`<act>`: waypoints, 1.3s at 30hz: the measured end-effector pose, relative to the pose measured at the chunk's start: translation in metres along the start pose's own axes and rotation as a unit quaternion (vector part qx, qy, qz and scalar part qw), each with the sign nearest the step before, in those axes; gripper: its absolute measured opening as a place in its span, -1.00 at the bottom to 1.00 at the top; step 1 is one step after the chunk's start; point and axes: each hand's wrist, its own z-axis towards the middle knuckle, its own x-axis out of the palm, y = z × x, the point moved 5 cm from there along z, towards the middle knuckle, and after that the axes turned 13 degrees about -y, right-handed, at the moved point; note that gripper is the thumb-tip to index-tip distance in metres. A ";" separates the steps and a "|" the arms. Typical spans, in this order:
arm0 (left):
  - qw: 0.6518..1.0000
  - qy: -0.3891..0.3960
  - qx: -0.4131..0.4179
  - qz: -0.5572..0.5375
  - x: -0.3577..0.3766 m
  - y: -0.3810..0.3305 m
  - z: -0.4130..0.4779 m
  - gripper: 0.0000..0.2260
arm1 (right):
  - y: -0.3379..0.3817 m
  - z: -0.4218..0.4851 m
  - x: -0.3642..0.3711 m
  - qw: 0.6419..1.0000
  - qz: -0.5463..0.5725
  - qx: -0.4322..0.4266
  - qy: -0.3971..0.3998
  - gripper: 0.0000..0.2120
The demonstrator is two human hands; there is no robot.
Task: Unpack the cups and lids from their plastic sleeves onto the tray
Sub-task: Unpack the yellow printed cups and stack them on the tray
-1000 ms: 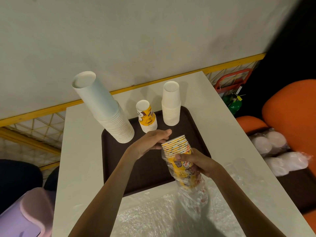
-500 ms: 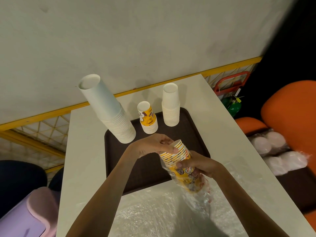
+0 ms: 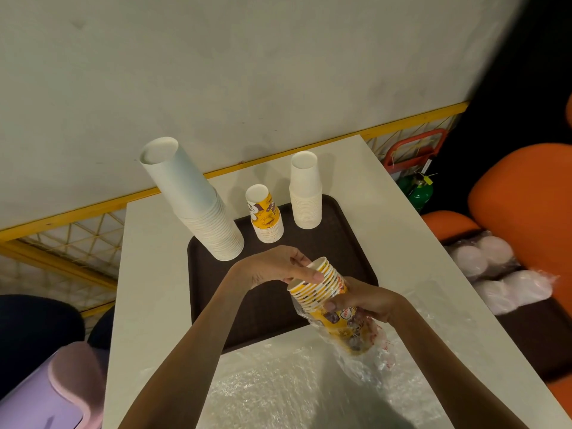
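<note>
A stack of yellow printed cups (image 3: 322, 284) sticks halfway out of its clear plastic sleeve (image 3: 362, 345) above the near edge of the dark brown tray (image 3: 346, 249). My left hand (image 3: 278, 267) grips the stack's rims at the open end. My right hand (image 3: 368, 300) holds the sleeved lower part of the stack. On the tray stand a tall leaning stack of white cups (image 3: 198, 202), a short stack of yellow cups (image 3: 266, 215) and a medium stack of white cups (image 3: 305, 190), all upside down.
Crumpled clear plastic (image 3: 278, 385) lies on the white table (image 3: 148, 274) near me. Sleeved white lids (image 3: 495, 267) rest on a seat to the right, beside orange chairs (image 3: 526, 193). A wall with a yellow rail (image 3: 93, 209) runs behind.
My left hand has closed over the rims of the stack and drawn the cups further out of the sleeve. The stack has tilted toward the left.
</note>
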 end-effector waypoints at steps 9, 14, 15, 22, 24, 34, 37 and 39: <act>0.994 -0.088 0.014 -0.057 -0.025 -0.006 -0.001 -0.72 | -0.002 0.000 -0.003 1.000 0.010 -0.006 -0.019 -0.11; 0.959 -0.187 0.049 -0.207 -0.056 -0.003 -0.005 -0.82 | 0.000 -0.002 -0.017 0.993 0.080 -0.019 -0.085 -0.06; 0.955 -0.192 0.051 -0.218 -0.058 -0.001 -0.006 -0.83 | 0.001 -0.002 -0.021 0.990 0.099 -0.020 -0.099 -0.05; 0.973 -0.113 0.045 -0.194 -0.050 0.022 -0.008 -0.22 | 0.006 -0.002 -0.030 0.977 0.141 -0.028 -0.156 -0.10; 0.980 -0.082 0.041 -0.178 -0.045 0.026 -0.005 -0.06 | 0.007 -0.002 -0.029 0.976 0.144 -0.026 -0.161 -0.15; 0.957 -0.192 0.093 -0.198 -0.082 -0.001 -0.001 -0.48 | 0.016 0.004 -0.029 0.972 0.137 0.005 -0.190 -0.88; 0.898 -0.362 0.121 -0.222 -0.111 -0.010 0.008 -0.27 | 0.018 0.008 -0.027 0.974 0.128 0.009 -0.188 -0.88; 0.860 -0.447 0.128 -0.211 -0.122 -0.016 0.013 -0.31 | 0.019 0.010 -0.025 0.975 0.127 0.009 -0.184 -0.86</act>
